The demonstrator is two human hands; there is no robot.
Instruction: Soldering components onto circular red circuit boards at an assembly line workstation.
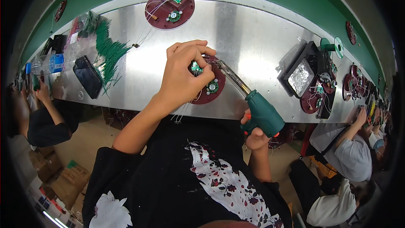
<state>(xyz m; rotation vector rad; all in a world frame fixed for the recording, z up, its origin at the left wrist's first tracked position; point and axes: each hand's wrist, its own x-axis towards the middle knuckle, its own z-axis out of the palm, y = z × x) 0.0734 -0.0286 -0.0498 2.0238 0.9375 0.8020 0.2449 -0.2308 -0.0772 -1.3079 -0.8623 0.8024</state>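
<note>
A round maroon housing [207,98] lies on the metal bench in front of me, with a small green circuit board [195,68] and a round green-rimmed part [212,86] on it. Over the housing, my left hand [185,74] is pinched, thumb against fingertips. Whatever is between those fingers is too small or hidden to make out. My right hand [256,139] is wrapped around the handle of a green soldering gun [265,114]. Its metal barrel slants up-left, its tip close to my left fingertips by the housing's upper edge. Thin wires hang below my left wrist.
Another wired maroon housing [154,19] lies at the back. Green wires [109,50], a phone [87,77] and a bottle [56,63] are on the left. On the right are a black tray [300,78], a green spool [338,47] and more housings [310,101]. People work on both sides.
</note>
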